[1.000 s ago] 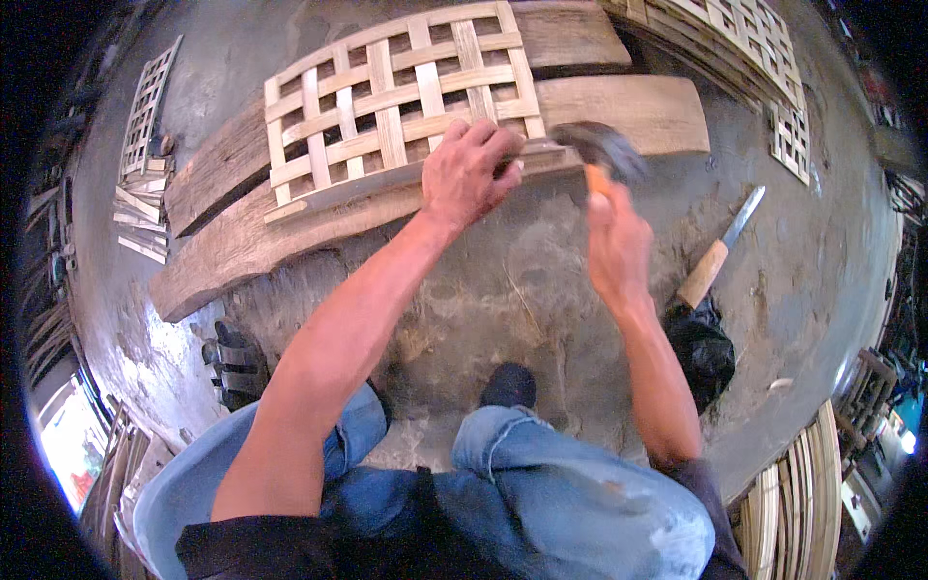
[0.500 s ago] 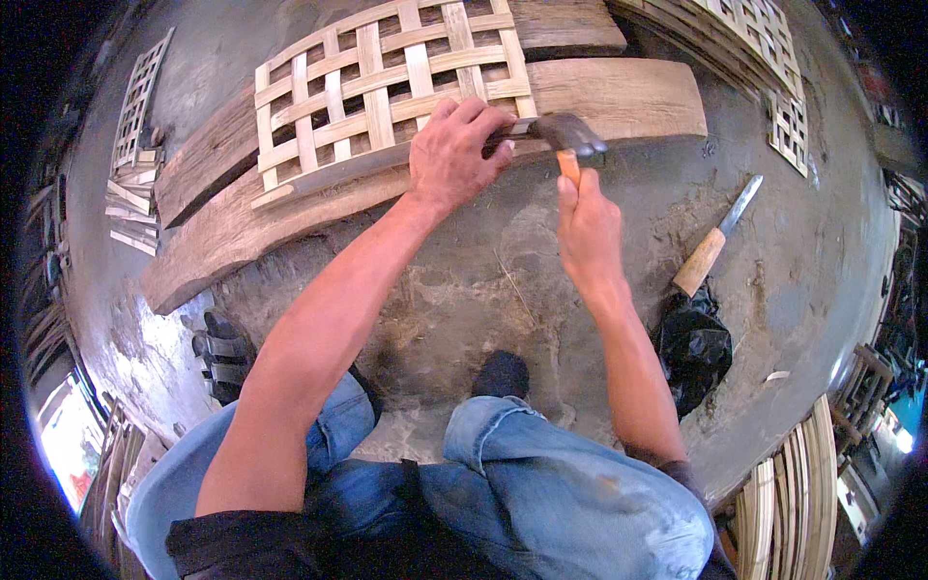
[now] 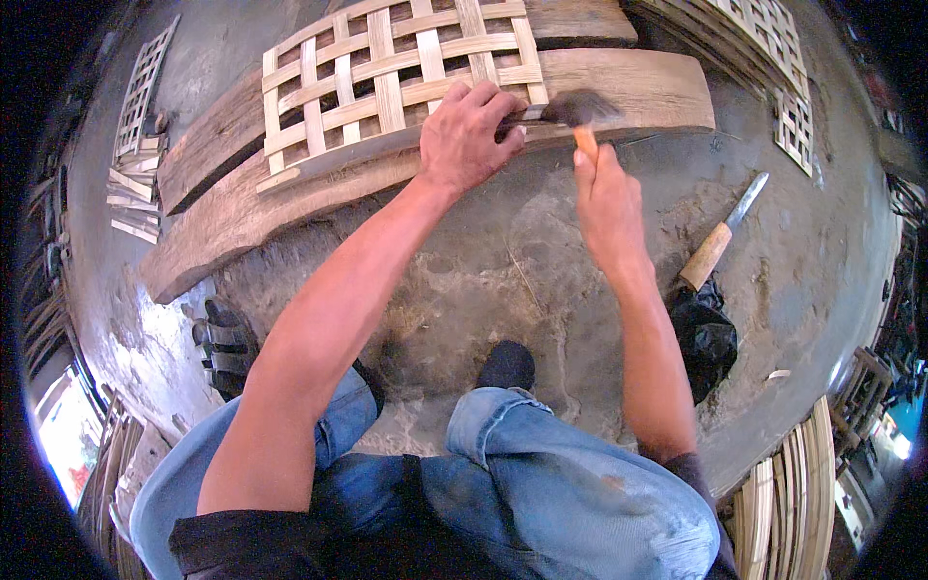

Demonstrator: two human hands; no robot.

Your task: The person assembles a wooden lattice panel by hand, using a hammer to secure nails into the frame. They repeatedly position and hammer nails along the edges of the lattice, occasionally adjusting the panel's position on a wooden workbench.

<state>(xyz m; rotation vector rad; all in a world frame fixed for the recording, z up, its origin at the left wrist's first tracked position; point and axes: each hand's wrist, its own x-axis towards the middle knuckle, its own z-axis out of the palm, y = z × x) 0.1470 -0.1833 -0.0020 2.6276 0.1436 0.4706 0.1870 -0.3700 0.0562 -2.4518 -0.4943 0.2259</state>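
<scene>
A woven lattice panel of pale flat strips (image 3: 391,81) lies on thick wooden planks (image 3: 648,89). My left hand (image 3: 462,145) rests at its near right edge, fingers closed round a short dark tool with a metal part (image 3: 527,115); my hand hides most of this tool, and its kind cannot be told. In my right hand (image 3: 613,208) is a hammer with an orange handle (image 3: 586,141), gripped with the thumb along the handle. Its dark head is smeared by motion and meets, or nearly meets, the right end of the dark tool.
A knife with a wooden handle (image 3: 709,253) lies on the floor at right, by a black plastic bag (image 3: 703,338). More lattice panels (image 3: 759,48) are stacked at far right. Loose strips (image 3: 135,198) lie at left; bundled slats (image 3: 788,503) stand at lower right.
Both hands appear slightly farther right in the picture, along with the panel and planks. The hammer head has turned from sharp to blurred. Both grips are the same.
</scene>
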